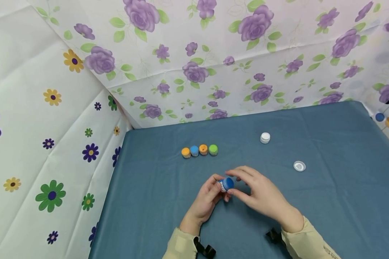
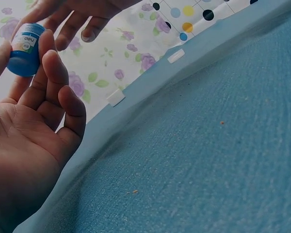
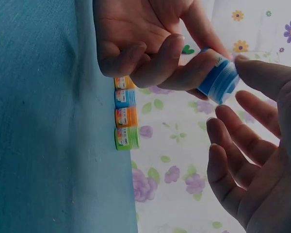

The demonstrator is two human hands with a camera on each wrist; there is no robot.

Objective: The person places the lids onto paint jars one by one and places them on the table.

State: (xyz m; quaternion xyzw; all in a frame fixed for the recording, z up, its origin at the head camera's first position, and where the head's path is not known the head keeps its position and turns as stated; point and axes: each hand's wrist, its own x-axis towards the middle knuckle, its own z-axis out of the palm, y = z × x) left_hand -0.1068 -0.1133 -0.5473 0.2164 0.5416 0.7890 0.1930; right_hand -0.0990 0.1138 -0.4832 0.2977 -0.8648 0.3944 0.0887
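Observation:
My left hand point(image 1: 206, 201) pinches a small blue paint jar point(image 2: 29, 47) between thumb and fingers, tilted with its blue cap point(image 1: 228, 183) toward my right hand. The jar's label shows in the left wrist view. My right hand point(image 1: 262, 194) is spread around the cap end, fingers apart and relaxed. In the right wrist view its thumb point(image 3: 262, 75) lies at the cap's edge, while the other fingers stand off from it. Whether the thumb presses on the cap, I cannot tell.
Behind the hands stands a row of small jars: an orange jar point(image 1: 186, 152), a blue jar point(image 1: 194, 150), another orange jar point(image 1: 203, 149) and a green jar point(image 1: 213, 150). Farther right are a white jar point(image 1: 264, 138) and a white lid point(image 1: 299, 166) on the blue cloth point(image 1: 149, 201).

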